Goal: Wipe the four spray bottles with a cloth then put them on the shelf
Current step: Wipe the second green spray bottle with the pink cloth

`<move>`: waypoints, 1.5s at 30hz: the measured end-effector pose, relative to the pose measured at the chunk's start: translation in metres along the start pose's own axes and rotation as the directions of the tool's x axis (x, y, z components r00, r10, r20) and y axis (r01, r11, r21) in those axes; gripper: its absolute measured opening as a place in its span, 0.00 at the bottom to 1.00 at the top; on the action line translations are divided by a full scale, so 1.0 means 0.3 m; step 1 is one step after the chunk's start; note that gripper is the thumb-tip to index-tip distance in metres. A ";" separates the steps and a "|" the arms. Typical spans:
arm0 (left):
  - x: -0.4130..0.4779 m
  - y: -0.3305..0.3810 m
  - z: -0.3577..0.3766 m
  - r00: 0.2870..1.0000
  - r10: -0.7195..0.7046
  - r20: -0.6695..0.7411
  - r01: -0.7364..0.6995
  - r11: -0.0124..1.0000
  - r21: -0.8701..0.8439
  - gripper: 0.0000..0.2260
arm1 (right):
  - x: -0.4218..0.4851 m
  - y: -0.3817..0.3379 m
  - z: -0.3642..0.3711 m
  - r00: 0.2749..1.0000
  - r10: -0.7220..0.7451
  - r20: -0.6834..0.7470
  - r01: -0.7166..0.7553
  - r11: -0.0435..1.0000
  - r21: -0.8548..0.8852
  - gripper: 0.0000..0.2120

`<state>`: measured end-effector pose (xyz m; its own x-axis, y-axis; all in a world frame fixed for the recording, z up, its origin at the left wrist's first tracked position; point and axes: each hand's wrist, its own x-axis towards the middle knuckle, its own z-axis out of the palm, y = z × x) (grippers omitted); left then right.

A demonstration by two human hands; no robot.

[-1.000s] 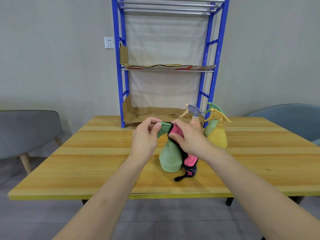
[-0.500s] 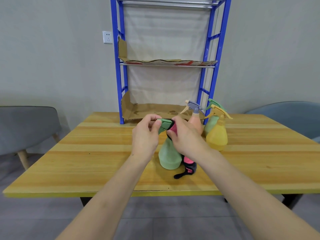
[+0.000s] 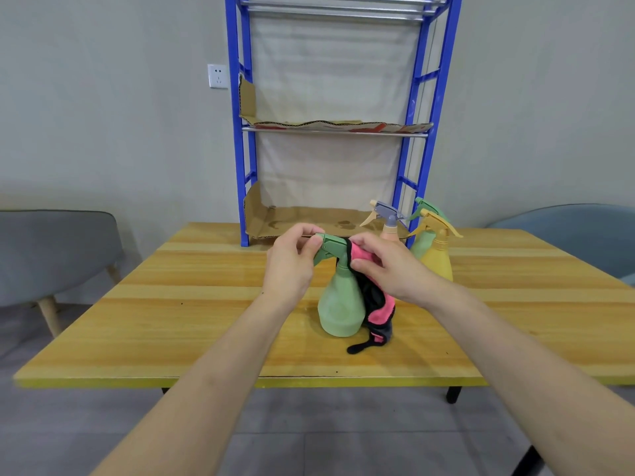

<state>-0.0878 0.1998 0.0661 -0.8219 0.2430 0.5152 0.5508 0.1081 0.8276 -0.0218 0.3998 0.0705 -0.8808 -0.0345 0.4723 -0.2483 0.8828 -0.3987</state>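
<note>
One green spray bottle (image 3: pixel 340 304) stands at frame centre on the desk (image 3: pixel 206 304), its nozzle pinched by the left hand (image 3: pixel 292 266) while the right hand (image 3: pixel 388 269) presses the pink cloth (image 3: pixel 378 310) to its neck (wiping seems under way), so shelving on the blue shelf (image 3: pixel 240 132) comes next.

A plain indoor room arranged as a staged work area, not clearly a home or an office. Bare grey plastered wall (image 3: pixel 103 115) with a white wall socket (image 3: pixel 218 76); grey tiled floor (image 3: pixel 309 441); yellow wooden bench (image 3: pixel 206 321) on dark legs; grey upholstered chair (image 3: pixel 51 255) with pale wooden legs; blue-grey upholstered chair (image 3: pixel 567 235); blue metal shelf rack (image 3: pixel 242 149) lined with flattened brown cardboard (image 3: pixel 336 124).
</note>
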 end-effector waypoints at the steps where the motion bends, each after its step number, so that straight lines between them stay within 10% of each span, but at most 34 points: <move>1: 0.001 0.002 -0.001 1.000 -0.005 0.000 0.005 1.000 -0.006 0.06 | -0.001 0.005 0.004 1.000 0.001 -0.002 -0.001 1.000 -0.005 0.11; 20: -0.001 0.037 0.001 0.998 -0.061 0.021 0.060 0.996 0.059 0.06 | -0.082 -0.021 0.066 0.916 -0.216 -0.338 0.109 0.945 -0.308 0.11; 32: -0.015 0.046 0.006 0.995 -0.095 -0.016 0.096 0.990 0.099 0.07 | -0.067 -0.055 0.020 0.935 -0.284 -0.214 0.085 0.763 -0.641 0.12; 38: 0.001 0.062 0.003 0.993 -0.116 -0.013 0.116 0.986 0.123 0.07 | -0.072 -0.041 0.016 0.943 -0.266 -0.198 0.123 0.836 -0.534 0.07; 45: -0.016 0.099 0.024 0.974 -0.191 -0.125 0.200 0.978 0.061 0.07 | -0.142 -0.108 0.018 0.972 0.144 -0.187 -0.092 0.961 0.259 0.20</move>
<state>-0.0664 0.2088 0.0867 -0.9235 0.0959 0.3714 0.3835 0.2133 0.8986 0.0214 0.3702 0.0590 -0.8162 0.1810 0.5487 -0.2620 0.7305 -0.6307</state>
